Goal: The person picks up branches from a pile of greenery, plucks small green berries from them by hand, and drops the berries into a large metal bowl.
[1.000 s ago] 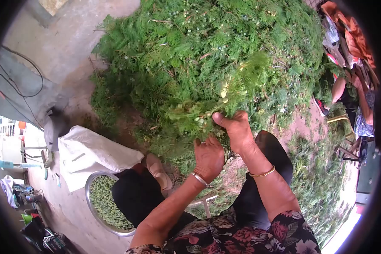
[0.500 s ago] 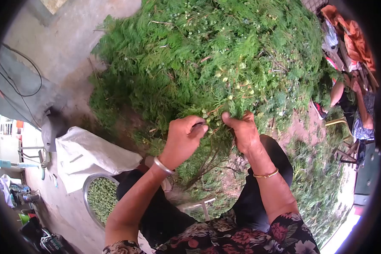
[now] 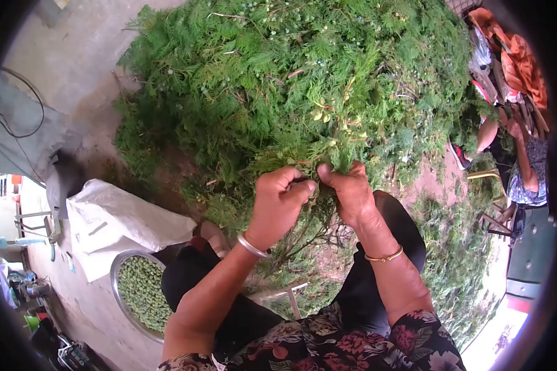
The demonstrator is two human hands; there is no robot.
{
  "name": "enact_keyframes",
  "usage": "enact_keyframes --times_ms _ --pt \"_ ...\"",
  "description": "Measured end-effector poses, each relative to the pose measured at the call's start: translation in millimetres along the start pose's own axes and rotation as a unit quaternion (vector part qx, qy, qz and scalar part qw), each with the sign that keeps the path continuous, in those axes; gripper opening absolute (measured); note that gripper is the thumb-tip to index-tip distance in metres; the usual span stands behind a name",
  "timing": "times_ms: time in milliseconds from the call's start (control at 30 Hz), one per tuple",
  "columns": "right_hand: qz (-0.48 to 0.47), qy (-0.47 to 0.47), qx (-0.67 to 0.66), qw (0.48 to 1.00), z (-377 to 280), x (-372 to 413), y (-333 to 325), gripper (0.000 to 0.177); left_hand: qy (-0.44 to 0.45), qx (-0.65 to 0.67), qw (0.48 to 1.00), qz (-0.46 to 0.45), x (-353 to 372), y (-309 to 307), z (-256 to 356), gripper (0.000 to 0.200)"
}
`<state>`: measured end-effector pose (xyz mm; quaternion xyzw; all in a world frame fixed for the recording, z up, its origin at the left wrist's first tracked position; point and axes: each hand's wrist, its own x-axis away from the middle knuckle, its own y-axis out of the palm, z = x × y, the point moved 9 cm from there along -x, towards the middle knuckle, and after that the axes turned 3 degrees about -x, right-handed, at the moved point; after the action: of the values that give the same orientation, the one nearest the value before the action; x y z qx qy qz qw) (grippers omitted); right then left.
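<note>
My right hand (image 3: 351,193), with a gold bangle at the wrist, is closed on a leafy evergreen sprig (image 3: 335,151) with pale green cones. Close beside it, my left hand (image 3: 281,201), wearing a silver bracelet, has its thumb and fingers pinched together at the sprig's lower side. What lies inside that pinch is hidden. Bare brown twigs (image 3: 315,234) show below the hands, between my knees. A metal basin (image 3: 115,275) at lower left holds many small green cones (image 3: 143,290).
A large heap of evergreen branches (image 3: 247,80) fills the floor ahead. A white sack (image 3: 124,216) lies left, above the basin. Another person's arm (image 3: 526,157) shows at the right, near an orange cloth (image 3: 517,55). Loose greenery (image 3: 452,266) covers the ground at right.
My left hand has moved right, closer to my right hand. Green cones visible between the hands earlier no longer show there. The surroundings shift slightly left in view.
</note>
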<state>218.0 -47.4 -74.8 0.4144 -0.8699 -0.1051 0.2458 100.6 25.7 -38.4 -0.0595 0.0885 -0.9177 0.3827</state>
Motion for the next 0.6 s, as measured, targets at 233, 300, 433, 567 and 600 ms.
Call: enact_keyframes --times_ms 233,300,433,567,600 --pt "0.052 -0.014 0.049 0.997 17.5 -7.6 -16.9 0.013 -0.142 0.310 0.939 0.049 10.4 -23.7 -17.0 0.013" --pt "-0.042 0.019 0.025 0.999 2.7 1.2 11.4 0.012 -0.147 0.380 0.913 -0.036 12.9 -12.9 -11.7 0.013" --pt "0.011 0.022 0.065 0.998 17.1 -5.1 -4.2 0.011 -0.122 0.296 0.946 -0.057 15.4 -17.4 1.9 0.014" --pt "-0.071 0.006 0.002 0.997 -9.9 4.9 25.0 0.011 -0.095 0.196 0.975 -0.052 16.3 -18.2 0.3 0.013" --pt "-0.077 0.036 -0.021 0.996 -6.4 5.3 25.5 0.012 -0.081 0.158 0.982 -0.060 16.4 -16.2 0.5 0.012"
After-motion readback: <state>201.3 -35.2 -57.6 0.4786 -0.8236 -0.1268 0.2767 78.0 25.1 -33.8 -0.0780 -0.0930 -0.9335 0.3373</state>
